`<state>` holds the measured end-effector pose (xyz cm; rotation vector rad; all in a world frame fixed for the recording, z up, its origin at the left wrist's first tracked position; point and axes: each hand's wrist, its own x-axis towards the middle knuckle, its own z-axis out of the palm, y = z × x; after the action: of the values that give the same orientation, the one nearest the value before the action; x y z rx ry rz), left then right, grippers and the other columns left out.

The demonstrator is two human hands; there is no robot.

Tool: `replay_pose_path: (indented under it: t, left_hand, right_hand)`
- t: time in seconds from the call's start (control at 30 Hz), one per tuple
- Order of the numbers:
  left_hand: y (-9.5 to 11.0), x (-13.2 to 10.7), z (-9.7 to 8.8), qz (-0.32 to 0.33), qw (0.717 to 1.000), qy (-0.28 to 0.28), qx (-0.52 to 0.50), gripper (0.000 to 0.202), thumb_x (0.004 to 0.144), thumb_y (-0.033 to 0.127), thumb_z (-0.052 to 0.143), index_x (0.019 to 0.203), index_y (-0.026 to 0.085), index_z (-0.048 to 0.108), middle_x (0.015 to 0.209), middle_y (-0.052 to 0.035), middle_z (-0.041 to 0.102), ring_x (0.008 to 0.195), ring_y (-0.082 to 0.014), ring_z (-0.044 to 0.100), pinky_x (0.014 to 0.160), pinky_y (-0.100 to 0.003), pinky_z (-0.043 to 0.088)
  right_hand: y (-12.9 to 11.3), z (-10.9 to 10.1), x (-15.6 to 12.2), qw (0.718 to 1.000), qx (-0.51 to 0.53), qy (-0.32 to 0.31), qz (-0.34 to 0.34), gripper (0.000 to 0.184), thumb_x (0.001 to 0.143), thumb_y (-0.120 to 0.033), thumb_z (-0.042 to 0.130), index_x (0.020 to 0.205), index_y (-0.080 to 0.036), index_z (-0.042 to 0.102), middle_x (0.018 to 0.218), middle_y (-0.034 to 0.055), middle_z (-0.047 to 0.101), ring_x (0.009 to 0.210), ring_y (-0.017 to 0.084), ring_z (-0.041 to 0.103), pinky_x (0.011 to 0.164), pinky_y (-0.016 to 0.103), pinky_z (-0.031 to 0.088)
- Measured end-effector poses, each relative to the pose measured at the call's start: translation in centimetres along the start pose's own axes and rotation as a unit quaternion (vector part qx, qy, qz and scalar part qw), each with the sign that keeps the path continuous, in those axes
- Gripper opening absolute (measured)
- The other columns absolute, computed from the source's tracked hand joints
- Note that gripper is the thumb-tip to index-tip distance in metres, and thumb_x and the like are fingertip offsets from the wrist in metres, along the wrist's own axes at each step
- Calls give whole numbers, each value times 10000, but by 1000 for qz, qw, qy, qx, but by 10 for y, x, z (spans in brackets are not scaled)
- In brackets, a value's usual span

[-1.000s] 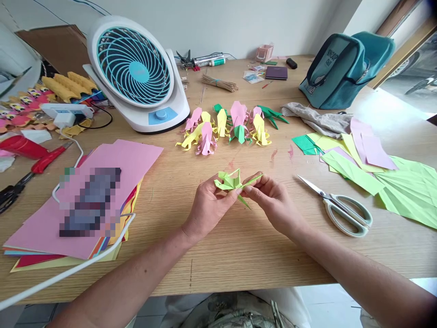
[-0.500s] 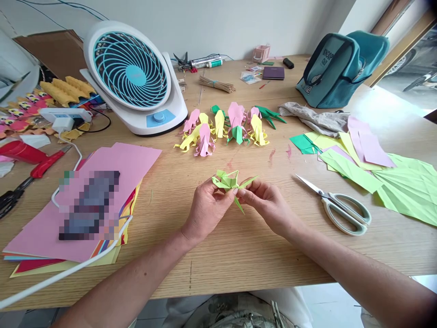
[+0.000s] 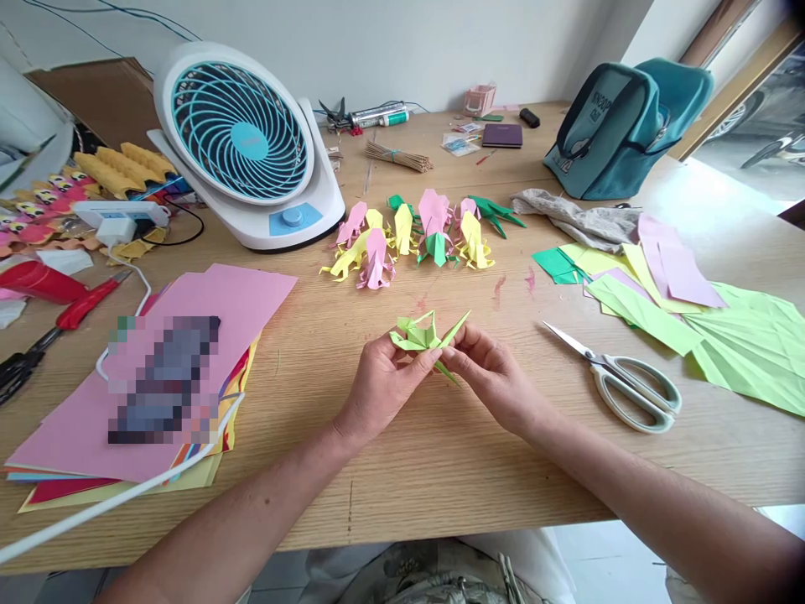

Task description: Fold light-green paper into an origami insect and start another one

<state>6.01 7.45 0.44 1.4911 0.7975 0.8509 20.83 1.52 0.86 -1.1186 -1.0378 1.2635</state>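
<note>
A light green origami figure (image 3: pixel 423 335) with several thin pointed limbs is held above the table between both hands. My left hand (image 3: pixel 391 377) pinches its left side and near edge, thumb pointing right. My right hand (image 3: pixel 487 365) pinches it at the right, thumb and forefinger at the base of a pointed limb. The thumb tips nearly meet. Fingers behind the paper are partly hidden. Beyond the hands stands a group of folded paper frogs, among them a pink frog (image 3: pixel 376 260), a yellow frog (image 3: pixel 475 242) and a green frog (image 3: pixel 436 247).
Scissors (image 3: pixel 620 382) lie right of my right hand, beside green paper sheets (image 3: pixel 748 344). At left are a pink paper stack (image 3: pixel 251 294), a blurred-out phone (image 3: pixel 167 377) and a white cable (image 3: pixel 126 503). A fan (image 3: pixel 245 143) and a teal bag (image 3: pixel 616 126) stand farther back.
The right pointed limb of the green origami figure now angles more steeply upward, and the lower limb has swung slightly right. Both hands keep their pinch in nearly the same place.
</note>
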Motion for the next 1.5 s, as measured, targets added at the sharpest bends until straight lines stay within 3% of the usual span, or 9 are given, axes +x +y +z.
replay_pose_path:
  t: [0.13, 0.27, 0.5, 0.67, 0.9, 1.07, 1.2, 1.3, 1.5]
  left_hand:
    - [3, 2, -3, 11, 999, 2, 31, 163, 820, 300, 671, 783, 141, 666, 771, -22, 690, 733, -145, 656, 697, -258, 549]
    - [6, 3, -4, 26, 997, -8, 69, 117, 818, 248, 656, 768, 142, 663, 777, -19, 694, 710, -132, 656, 662, -229, 536]
    - [5, 4, -3, -41, 998, -40, -22, 256, 814, 348, 686, 963, 141, 658, 882, -38, 715, 814, -161, 677, 697, -255, 563]
    - [2, 6, -6, -52, 998, -24, -28, 274, 767, 389, 741, 825, 131, 669, 780, -17, 691, 710, -128, 643, 642, -226, 540]
    - [1, 8, -6, -97, 992, -50, -63, 320, 738, 411, 764, 868, 132, 677, 787, -15, 681, 681, -103, 613, 594, -197, 519]
    - [4, 10, -9, -90, 990, -52, -98, 364, 707, 409, 793, 916, 140, 664, 796, -18, 648, 682, -105, 595, 563, -201, 532]
    - [3, 12, -10, -69, 993, -17, -91, 307, 732, 408, 773, 804, 144, 635, 696, 16, 583, 610, -85, 549, 540, -204, 535]
    - [2, 13, -10, -61, 995, -18, -77, 282, 737, 386, 774, 802, 146, 642, 653, 32, 558, 581, -71, 515, 536, -190, 513]
    - [3, 12, -10, -61, 996, -27, -55, 271, 743, 393, 762, 795, 154, 647, 665, 30, 571, 591, -71, 513, 541, -179, 477]
  right_hand:
    - [0, -2, -1, 998, -53, 2, 24, 396, 806, -572, 666, 780, -193, 554, 710, 4, 568, 651, 131, 491, 592, 270, 398]
    - [1, -4, -1, 997, -76, 15, 9, 400, 808, -576, 660, 766, -188, 571, 722, 18, 603, 678, 141, 532, 620, 281, 431]
    - [6, -3, 2, 997, -63, 38, 2, 420, 777, -595, 678, 723, -193, 570, 689, 12, 590, 641, 138, 516, 586, 278, 425]
    - [2, -1, 1, 995, -89, 35, 17, 451, 770, -637, 658, 731, -199, 556, 668, 15, 581, 618, 143, 500, 542, 271, 383]
    - [4, -2, 1, 992, -117, 43, 13, 490, 751, -675, 645, 728, -198, 537, 684, 24, 574, 641, 150, 502, 548, 273, 386]
    - [6, -4, 1, 988, -130, 76, 23, 493, 761, -681, 626, 739, -199, 527, 677, 12, 542, 625, 140, 469, 540, 273, 358]
    - [4, -5, 1, 992, -113, 45, 27, 460, 780, -647, 629, 755, -197, 542, 691, 9, 549, 631, 140, 473, 549, 272, 362]
    - [4, -4, 2, 996, -84, 16, 26, 438, 768, -616, 665, 768, -191, 559, 716, 15, 577, 641, 141, 486, 553, 268, 365]
    - [7, -4, 6, 999, -38, 9, 34, 447, 698, -604, 738, 705, -199, 549, 581, -28, 514, 534, 110, 406, 505, 261, 290]
